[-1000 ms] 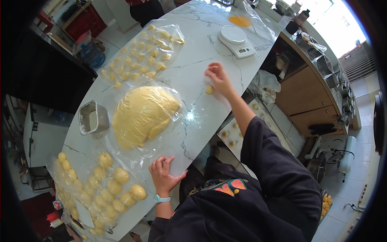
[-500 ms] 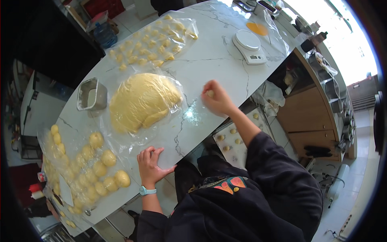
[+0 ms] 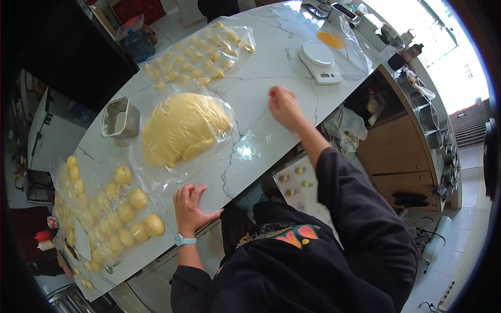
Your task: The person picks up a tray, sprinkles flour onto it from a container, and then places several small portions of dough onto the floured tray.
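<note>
My right hand point(image 3: 284, 107) is curled into a loose fist on the bare marble to the right of the big dough. The small ball of dough it cups is hidden by my fingers now, though a pale bit showed a moment ago. At the counter's near edge my left hand point(image 3: 192, 208) rests open, thumb spread toward the right, holding nothing. Between and beyond my hands lies a large yellow dough mass point(image 3: 182, 128) under clear plastic. Left of my left hand, several round dough balls point(image 3: 138, 199) sit partly under plastic film.
Small dough pieces point(image 3: 209, 55) lie under plastic at the far side. A white kitchen scale point(image 3: 321, 62) stands far right, near an orange scraper point(image 3: 331, 40). A metal tin point(image 3: 120, 119) is left of the dough. Below the edge, a tray point(image 3: 300, 193) holds dough balls.
My right hand has moved slightly away from me and to the right across the marble, its fingers turned more under. My left hand stays at the edge; the view has shifted a little.
</note>
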`<state>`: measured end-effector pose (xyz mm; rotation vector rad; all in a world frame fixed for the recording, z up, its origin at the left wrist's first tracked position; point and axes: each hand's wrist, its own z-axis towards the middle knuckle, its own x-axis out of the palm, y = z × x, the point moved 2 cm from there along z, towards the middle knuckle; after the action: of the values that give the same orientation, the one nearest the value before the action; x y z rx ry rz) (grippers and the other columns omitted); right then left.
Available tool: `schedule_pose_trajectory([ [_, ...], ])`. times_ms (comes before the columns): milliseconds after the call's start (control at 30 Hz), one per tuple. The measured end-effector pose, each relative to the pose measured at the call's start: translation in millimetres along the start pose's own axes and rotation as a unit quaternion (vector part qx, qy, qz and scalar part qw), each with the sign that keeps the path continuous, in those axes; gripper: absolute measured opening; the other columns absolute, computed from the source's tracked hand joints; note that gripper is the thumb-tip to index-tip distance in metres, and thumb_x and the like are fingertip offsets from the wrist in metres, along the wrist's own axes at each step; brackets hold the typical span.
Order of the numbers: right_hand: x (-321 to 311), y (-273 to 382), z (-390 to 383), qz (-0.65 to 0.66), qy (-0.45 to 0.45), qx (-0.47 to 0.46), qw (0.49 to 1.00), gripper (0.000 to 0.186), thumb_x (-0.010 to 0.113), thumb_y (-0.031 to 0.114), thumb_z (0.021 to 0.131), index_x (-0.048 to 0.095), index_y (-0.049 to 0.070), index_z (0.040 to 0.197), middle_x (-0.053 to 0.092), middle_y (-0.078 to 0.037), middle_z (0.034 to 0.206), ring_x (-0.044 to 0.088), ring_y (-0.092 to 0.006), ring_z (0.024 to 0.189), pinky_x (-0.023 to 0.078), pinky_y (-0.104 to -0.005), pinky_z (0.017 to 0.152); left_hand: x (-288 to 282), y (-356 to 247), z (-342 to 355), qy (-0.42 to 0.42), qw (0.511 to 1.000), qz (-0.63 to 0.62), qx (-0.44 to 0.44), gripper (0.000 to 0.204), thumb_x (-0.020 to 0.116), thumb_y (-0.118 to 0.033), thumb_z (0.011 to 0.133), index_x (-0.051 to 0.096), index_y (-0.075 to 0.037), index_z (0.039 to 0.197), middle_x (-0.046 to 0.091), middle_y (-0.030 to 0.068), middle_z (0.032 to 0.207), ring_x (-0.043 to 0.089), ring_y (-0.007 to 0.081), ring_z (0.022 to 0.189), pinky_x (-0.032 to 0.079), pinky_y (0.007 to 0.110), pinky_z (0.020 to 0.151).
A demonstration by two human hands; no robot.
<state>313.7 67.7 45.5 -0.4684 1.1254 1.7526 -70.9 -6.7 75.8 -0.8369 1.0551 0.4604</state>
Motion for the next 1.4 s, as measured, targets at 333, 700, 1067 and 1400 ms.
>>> schedule_pose_trajectory([
  [333, -26.1, 17.4, -45.1, 0.313, 0.097, 0.144, 0.934, 0.067, 0.071, 0.003, 0.071, 0.04, 0.011, 0.129, 0.061, -0.003, 0.092, 0.059, -0.0181, 0.088, 0.048, -0.0327, 0.083, -3.1, 4.5, -5.3, -0.002, 1.0, -0.013, -0.018, 0.07, 0.084, -0.047, 0.044, 0.06, -0.018, 0.103, 0.049, 0.0052, 0.101, 0.048, 0.0254, 0.096, 0.038, 0.039, 0.085],
  [700, 24.7, 22.3, -17.2, 0.424, 0.101, 0.14, 0.889, 0.044, 0.068, 0.008, 0.081, 0.046, 0.007, 0.118, 0.059, -0.003, 0.089, 0.057, -0.0119, 0.089, 0.046, -0.0276, 0.077, -4.9, 6.8, -6.8, -0.011, 1.0, -0.009, -0.013, 0.07, 0.085, -0.046, 0.044, 0.06, -0.018, 0.103, 0.049, 0.0046, 0.101, 0.049, 0.0251, 0.095, 0.038, 0.038, 0.084],
  [1067, 37.2, 55.6, 1.0, 0.15, 0.083, 0.052, 0.984, 0.016, 0.059, 0.006, 0.08, 0.053, 0.006, 0.095, 0.059, -0.016, 0.089, 0.058, -0.0331, 0.085, 0.047, -0.0405, 0.074, -2.8, 6.9, -7.8, -0.01, 1.0, -0.001, -0.026, 0.071, 0.084, -0.048, 0.043, 0.06, -0.018, 0.103, 0.049, 0.005, 0.101, 0.049, 0.0251, 0.094, 0.038, 0.039, 0.083],
  [1400, 30.1, 18.6, 13.8, 0.104, 0.031, 0.044, 0.993, 0.01, 0.058, 0.009, 0.084, 0.056, 0.003, 0.092, 0.058, -0.014, 0.085, 0.057, -0.0276, 0.075, 0.046, -0.0348, 0.067, 1.7, 11.5, -4.0, -0.012, 1.0, -0.001, 0.024, 0.072, 0.081, -0.051, 0.048, 0.059, -0.016, 0.107, 0.05, 0.006, 0.104, 0.05, 0.0257, 0.098, 0.038, 0.039, 0.082],
])
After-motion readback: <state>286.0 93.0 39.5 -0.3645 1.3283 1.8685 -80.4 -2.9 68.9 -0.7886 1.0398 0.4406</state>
